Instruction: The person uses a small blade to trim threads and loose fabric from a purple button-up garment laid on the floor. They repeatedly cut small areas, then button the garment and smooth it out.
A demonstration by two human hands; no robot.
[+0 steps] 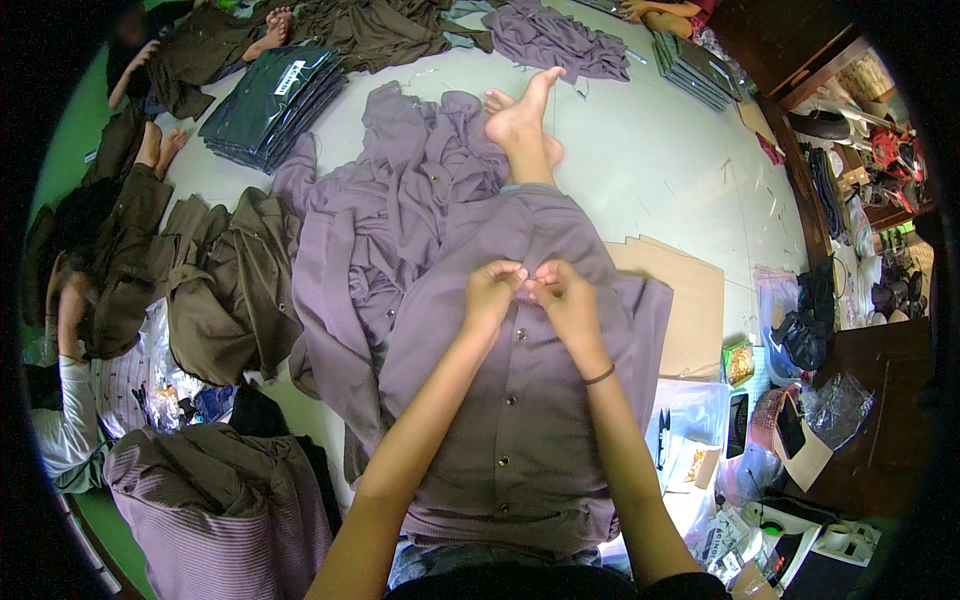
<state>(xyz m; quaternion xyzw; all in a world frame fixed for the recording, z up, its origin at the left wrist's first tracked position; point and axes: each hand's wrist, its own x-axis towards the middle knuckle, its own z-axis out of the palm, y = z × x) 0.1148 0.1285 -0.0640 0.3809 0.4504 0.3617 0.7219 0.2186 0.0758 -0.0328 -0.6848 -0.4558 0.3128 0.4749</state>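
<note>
While draped over lap, soft mauve buttoned shirt (pixel 520 400) pinched at placket by both hands: left hand (pixel 492 285), right hand (pixel 562 292).

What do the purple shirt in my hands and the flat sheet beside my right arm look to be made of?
Purple shirt: soft woven cloth, matte, by its folds and draping; its small dark buttons look like plastic. Flat sheet: probably cardboard, plain tan, stiff with straight edges.

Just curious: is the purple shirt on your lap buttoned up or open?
Mostly buttoned: the purple shirt lies closed down its front, with buttons in a row. Both hands, left hand and right hand, pinch near the collar.
</note>
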